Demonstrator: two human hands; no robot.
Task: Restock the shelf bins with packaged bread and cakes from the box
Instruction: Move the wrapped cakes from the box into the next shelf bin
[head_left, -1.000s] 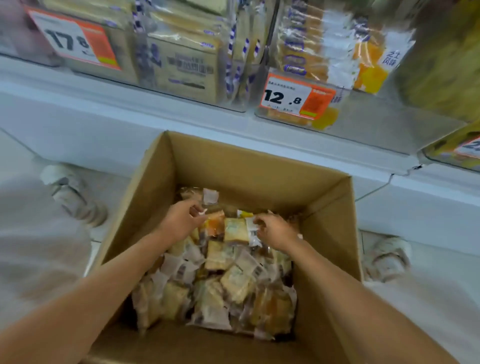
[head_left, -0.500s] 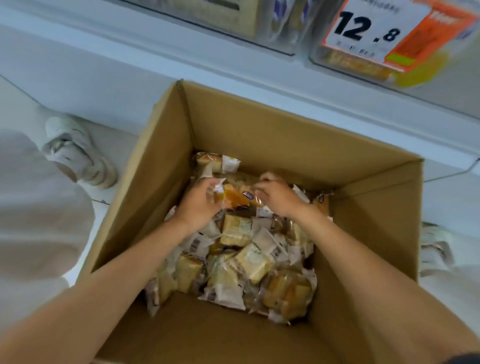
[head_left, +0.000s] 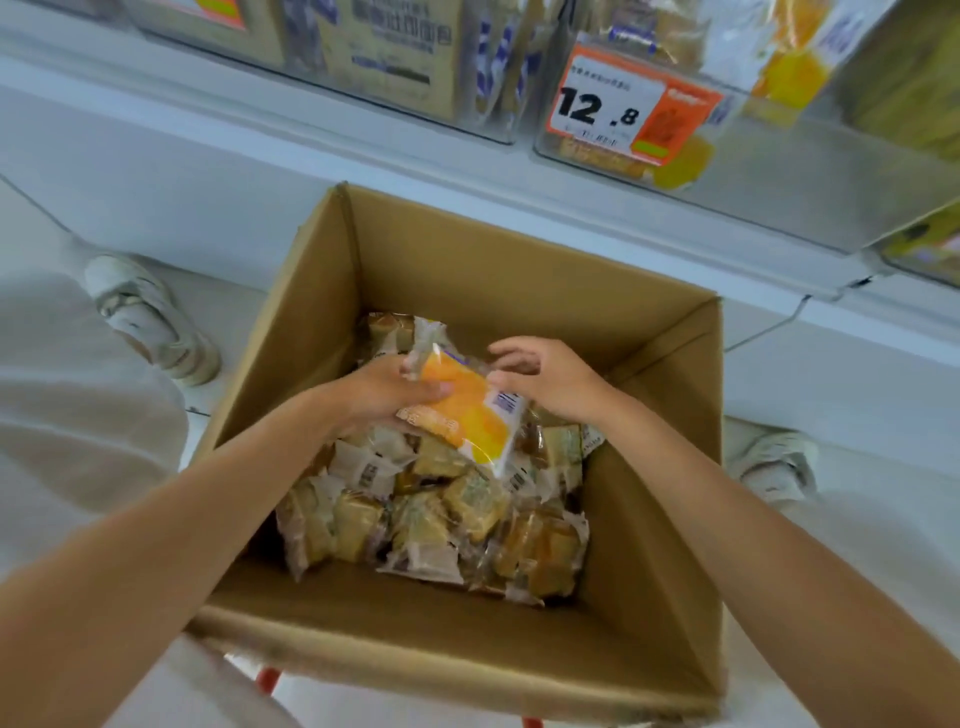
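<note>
The left hand (head_left: 384, 389) grips one end of an orange-and-yellow plastic-wrapped cake packet (head_left: 467, 415), with the thumb laid across its top face and the fingers curled beneath. The packet is tilted, and its white barcoded end points toward the right hand (head_left: 545, 384). That hand sits just beside this end with its fingers loosely curled. Its thumb seems to meet the wrapper's edge, but I cannot tell whether it actually pinches the packet.

Both hands and the packet are inside the open brown cardboard box (head_left: 467, 260), toward its far wall and just above a heap of small clear-wrapped square cakes (head_left: 431, 519) covering the box floor. A white shoe (head_left: 150, 317) stands to the left of the box and another white shoe (head_left: 774, 462) to its right.

Beyond the box runs a white shelf ledge (head_left: 208, 104). Above the ledge are clear plastic shelf bins (head_left: 779, 171) holding packaged bread (head_left: 384, 47). An orange-and-white price tag (head_left: 623, 109) reading 12.8 is fixed to one bin front.
</note>
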